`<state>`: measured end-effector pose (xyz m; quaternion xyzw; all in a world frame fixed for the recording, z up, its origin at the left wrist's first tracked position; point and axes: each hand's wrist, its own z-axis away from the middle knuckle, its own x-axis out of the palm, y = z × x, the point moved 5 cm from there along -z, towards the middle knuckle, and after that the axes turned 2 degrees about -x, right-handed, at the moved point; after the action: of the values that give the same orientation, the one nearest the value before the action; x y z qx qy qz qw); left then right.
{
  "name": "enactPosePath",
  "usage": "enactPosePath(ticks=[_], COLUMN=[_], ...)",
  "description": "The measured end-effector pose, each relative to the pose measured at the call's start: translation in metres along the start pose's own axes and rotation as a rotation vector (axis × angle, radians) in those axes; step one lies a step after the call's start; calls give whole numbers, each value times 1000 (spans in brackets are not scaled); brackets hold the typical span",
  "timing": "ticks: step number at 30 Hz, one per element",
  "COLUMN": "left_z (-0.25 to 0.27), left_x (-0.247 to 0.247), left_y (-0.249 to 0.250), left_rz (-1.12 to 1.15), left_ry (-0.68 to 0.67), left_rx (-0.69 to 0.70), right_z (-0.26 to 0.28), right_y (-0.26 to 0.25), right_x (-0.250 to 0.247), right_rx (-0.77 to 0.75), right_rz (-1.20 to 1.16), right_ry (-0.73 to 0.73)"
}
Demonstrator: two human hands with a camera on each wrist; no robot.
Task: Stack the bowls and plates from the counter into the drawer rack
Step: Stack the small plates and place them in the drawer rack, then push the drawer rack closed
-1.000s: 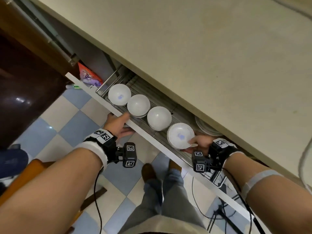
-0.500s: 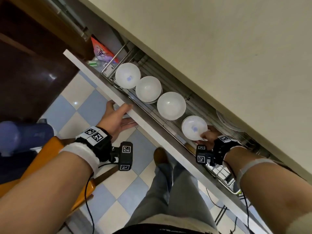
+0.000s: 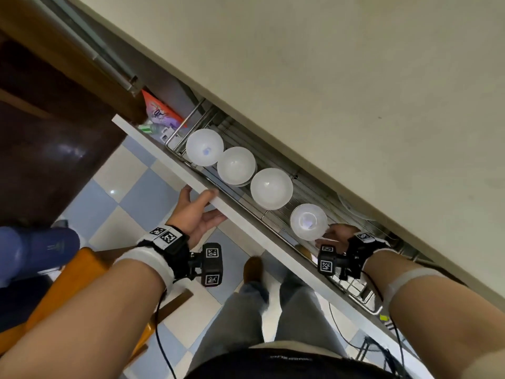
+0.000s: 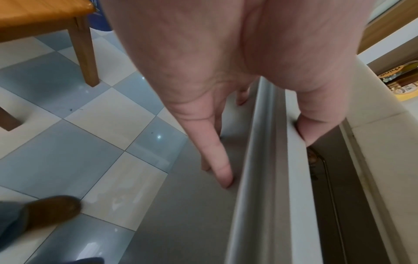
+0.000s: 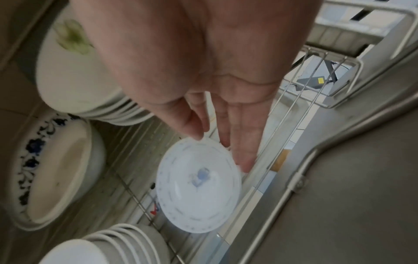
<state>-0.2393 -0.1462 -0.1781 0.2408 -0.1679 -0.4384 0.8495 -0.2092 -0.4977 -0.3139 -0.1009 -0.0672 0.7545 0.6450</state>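
Note:
The drawer's wire rack (image 3: 302, 187) carries three stacks of white bowls (image 3: 204, 147) (image 3: 236, 165) (image 3: 271, 188) in a row. To their right my right hand (image 3: 328, 231) pinches the rim of a small white bowl (image 3: 308, 221) with a blue flower inside, low over the rack. In the right wrist view the thumb sits on the small bowl's (image 5: 196, 189) rim with the fingers (image 5: 245, 160) behind it. My left hand (image 3: 200, 212) grips the white drawer front (image 3: 246, 222): thumb (image 4: 316, 125) over the top edge, fingers (image 4: 217, 157) flat on the face.
A stack of white plates (image 5: 74, 85) and a blue-patterned dish (image 5: 52, 169) stand at the rack's back, half under the counter (image 3: 355, 91). A snack packet (image 3: 159, 112) lies at the drawer's left end. An orange wooden stool (image 3: 76, 283) and my legs (image 3: 246, 310) stand on the tiled floor.
The right hand has carried the small bowl lower, down towards the rack beside the third stack. The left hand has stayed on the drawer front. The head view has shifted.

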Motion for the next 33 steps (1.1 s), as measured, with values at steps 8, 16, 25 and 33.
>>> enactPosePath(ticks=[8,16,25,33], left_z=[2,-13,2,-15], left_x=[-3,-12,2,16], left_y=[22,88,106,118], left_rz=[-241,-304,-272,-240], left_ry=[-172,-182,-301,-317], left_rx=[-80,-207,-365,-288], right_z=[110,207,225,220], right_y=[-15,16,66,22], right_x=[-11,42,87,93], right_rx=[-18,-297,-143,-373], right_rz=[-331,-738,-746,-1225], right_ry=[111,167,377,229])
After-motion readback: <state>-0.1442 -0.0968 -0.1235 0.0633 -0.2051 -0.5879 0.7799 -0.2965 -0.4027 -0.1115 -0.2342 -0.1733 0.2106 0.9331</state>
